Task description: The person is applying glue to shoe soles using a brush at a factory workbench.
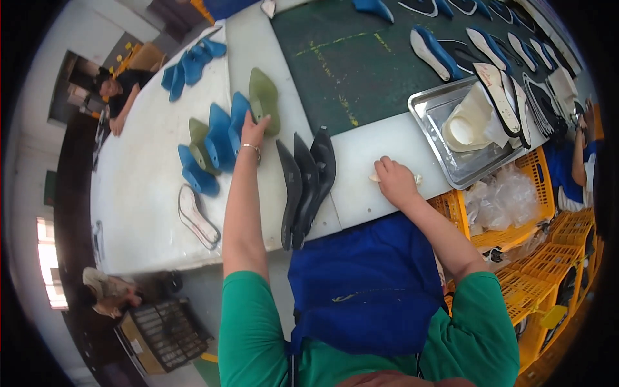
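My left hand (253,133), a bracelet at its wrist, is closed at the near end of an olive-green shoe last (263,97); the fingers partly hide the contact. Against it stands a blue shoe last (238,119). More blue and green lasts (219,135) continue that row to the left. Three black shoe lasts (304,187) lie side by side to the right of my left forearm. My right hand (395,182) rests on the white tabletop, fingers curled around a small off-white piece (418,179), perhaps cloth, mostly covered by the hand.
A metal tray (429,143) holds a cream container (461,131) and white-and-black sole pieces. Behind lies a dark green mat (342,71) with blue lasts. An insole (196,216) lies at left. Yellow crates (545,180) stand at right. Other people are at left and right.
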The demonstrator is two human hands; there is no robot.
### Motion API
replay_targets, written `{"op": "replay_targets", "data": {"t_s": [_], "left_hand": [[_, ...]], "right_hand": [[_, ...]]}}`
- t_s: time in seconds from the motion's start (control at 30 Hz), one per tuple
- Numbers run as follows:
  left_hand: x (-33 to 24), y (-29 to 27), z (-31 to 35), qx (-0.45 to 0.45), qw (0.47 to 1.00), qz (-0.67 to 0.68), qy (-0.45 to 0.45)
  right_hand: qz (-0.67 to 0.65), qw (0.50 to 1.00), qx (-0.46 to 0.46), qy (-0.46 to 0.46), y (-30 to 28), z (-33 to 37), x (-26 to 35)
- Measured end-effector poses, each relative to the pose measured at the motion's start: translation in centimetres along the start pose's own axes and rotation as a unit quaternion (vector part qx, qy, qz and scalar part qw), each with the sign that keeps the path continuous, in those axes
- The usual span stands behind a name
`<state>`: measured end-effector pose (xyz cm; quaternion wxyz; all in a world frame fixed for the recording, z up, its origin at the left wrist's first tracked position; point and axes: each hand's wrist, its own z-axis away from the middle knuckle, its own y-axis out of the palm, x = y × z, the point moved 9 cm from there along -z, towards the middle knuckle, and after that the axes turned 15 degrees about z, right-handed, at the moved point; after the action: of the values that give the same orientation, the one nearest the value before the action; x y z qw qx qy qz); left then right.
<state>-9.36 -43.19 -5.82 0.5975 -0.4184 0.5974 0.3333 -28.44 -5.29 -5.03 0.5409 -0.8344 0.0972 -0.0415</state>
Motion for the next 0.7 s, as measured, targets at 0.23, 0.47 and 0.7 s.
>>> {"op": "replay_targets", "data": {"t_s": [0.23, 0.47, 0.7], "left_hand": [[-0.4, 4.8, -5.7, 0.000, 0.977, -0.215, 0.009], [-4.1, 21.7, -2.6, 0.110, 0.787, -0.607, 0.001], [1.3, 29.7, -1.2, 0.243, 0.829, -0.503, -0.033]], "right_hand": [[-0.002, 1.000, -0.005, -0.004, -0.4, -0.6, 0.0], [-0.012, 1.000, -0.015, 0.018, 0.1, 0.7, -1.0], [-0.030, 0.999, -0.020, 0.023, -0.6, 0.6, -1.0]]}}
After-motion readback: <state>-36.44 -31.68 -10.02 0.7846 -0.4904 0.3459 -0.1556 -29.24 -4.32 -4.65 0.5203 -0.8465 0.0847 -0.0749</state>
